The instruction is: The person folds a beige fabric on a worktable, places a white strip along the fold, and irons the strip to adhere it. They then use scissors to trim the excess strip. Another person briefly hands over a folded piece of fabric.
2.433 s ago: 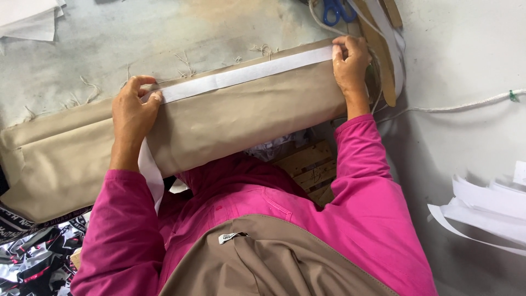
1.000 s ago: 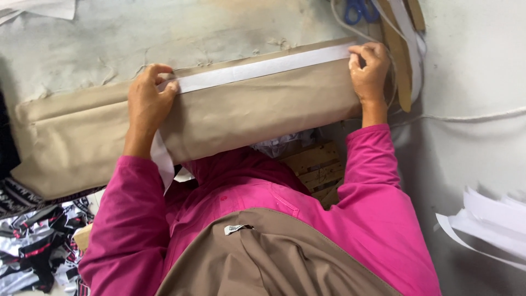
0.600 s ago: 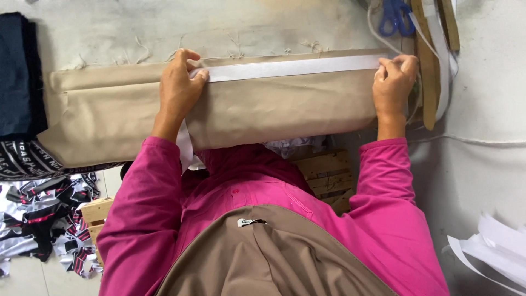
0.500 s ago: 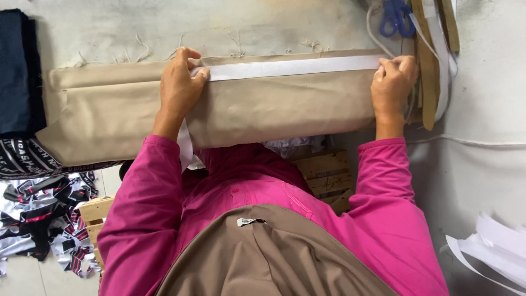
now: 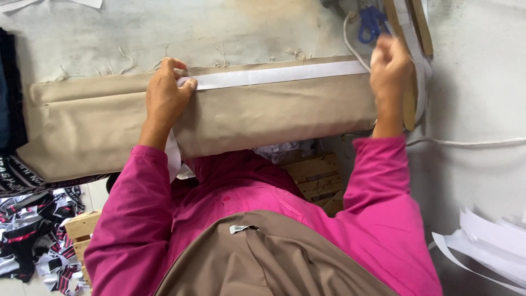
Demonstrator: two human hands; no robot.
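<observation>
Tan cloth [image 5: 219, 118], folded long, lies across a worn grey table [image 5: 109, 38], its near side drooping over the table edge toward the person in a pink top. A white strip [image 5: 274, 75] runs along the cloth's far edge. From the left hand to the right end of the cloth the strip already lies flat; left of that hand the cloth edge is bare, so that stretch looks not yet covered.

The left hand [image 5: 164, 98] presses flat on the strip, fingers spread. A loose tail of the strip hangs under its wrist.

The right hand [image 5: 390, 68] is lifted just past the cloth's right end, fingers pinched, apparently on the strip; I cannot tell for sure.

Blue-handled scissors [image 5: 372, 23] and wooden rulers [image 5: 408, 55] crowd that right end. Beyond the cloth's far edge the table gives open room. A dark garment [image 5: 11, 93] lies at the left end.
</observation>
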